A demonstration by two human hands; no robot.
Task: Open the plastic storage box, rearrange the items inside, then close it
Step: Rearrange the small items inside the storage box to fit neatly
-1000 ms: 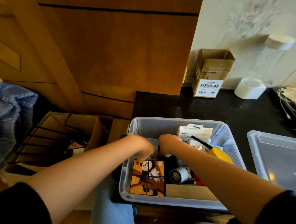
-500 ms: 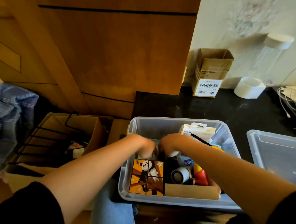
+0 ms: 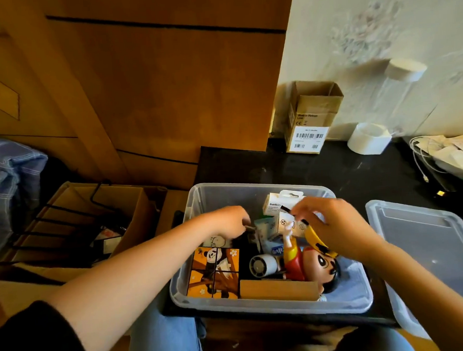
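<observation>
The plastic storage box point(image 3: 270, 303) sat open on the black table point(image 3: 319, 170), its lid point(image 3: 430, 252) beside it, while the left hand point(image 3: 227, 220) pinched something small and dark and the right hand point(image 3: 333, 226), fingers curled, gripped a white carton point(image 3: 285, 223) inside; rearranging seemed underway, closing remained.

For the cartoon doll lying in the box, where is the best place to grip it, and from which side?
Probably grip the doll around its red body, coming from above. It lies on its side, the narrow body exposed; the wooden block crowds the near side, and the round head looks harder to close fingers around.

Warm bright light, soft shadows on wall, wide-angle edge distortion, slight blur
</observation>
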